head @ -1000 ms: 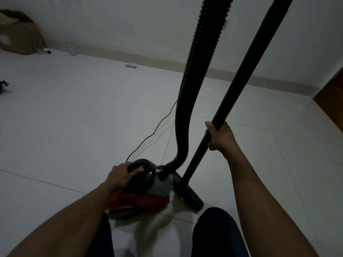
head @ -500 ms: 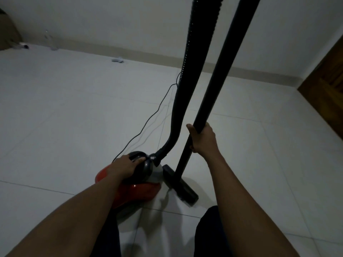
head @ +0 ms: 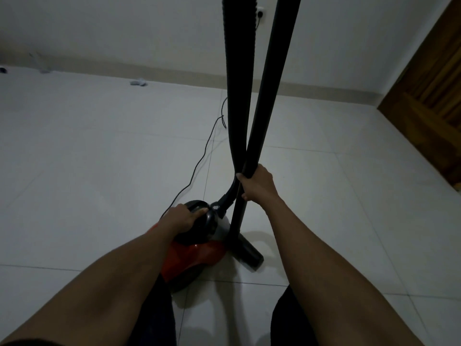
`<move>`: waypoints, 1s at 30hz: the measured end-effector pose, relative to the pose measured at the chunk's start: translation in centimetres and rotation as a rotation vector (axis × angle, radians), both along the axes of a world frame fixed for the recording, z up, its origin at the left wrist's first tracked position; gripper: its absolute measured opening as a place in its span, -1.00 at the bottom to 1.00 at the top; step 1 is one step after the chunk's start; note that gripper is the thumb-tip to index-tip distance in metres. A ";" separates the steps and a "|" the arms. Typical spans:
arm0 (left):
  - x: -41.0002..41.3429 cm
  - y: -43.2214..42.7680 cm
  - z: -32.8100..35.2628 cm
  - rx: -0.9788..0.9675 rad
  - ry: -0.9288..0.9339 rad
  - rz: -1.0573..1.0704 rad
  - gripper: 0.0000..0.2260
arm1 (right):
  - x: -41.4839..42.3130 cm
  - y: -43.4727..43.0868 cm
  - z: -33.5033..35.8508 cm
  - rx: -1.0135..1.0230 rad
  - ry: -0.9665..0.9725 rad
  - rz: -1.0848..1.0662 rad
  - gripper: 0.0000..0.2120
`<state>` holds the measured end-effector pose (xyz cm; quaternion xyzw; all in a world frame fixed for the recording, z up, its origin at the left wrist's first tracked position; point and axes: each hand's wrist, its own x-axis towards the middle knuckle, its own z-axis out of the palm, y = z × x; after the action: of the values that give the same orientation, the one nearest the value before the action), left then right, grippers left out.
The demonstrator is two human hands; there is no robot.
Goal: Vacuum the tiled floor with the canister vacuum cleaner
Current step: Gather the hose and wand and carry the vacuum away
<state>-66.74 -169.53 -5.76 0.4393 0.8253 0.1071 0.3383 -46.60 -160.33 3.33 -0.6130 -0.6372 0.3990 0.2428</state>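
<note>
A small red and black canister vacuum sits on the white tiled floor just in front of my knees. My left hand grips the black carry handle on top of it. My right hand is closed around the rigid black wand, which stands nearly upright. The wand's floor nozzle rests on the tile beside the canister. The ribbed black hose rises from the canister's front, crosses behind the wand and leaves the top of the frame.
A thin black power cord trails across the tiles to a wall socket. A wooden door stands at the right. Small bits of litter lie near the far skirting board.
The view has swung to the right, so the cardboard box is out of sight and the door shows. The canister has turned and the wand now stands closer to the hose. Both grips are unchanged.
</note>
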 end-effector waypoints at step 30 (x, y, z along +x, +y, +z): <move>16.8 12.4 61.8 0.011 -0.003 -0.241 -0.28 | 18.8 11.2 59.7 -0.079 0.070 -0.237 -0.56</move>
<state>-49.96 -157.15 56.01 0.5368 0.7655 0.0707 0.3476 -27.83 -149.15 63.06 -0.6789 -0.5352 0.4133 0.2861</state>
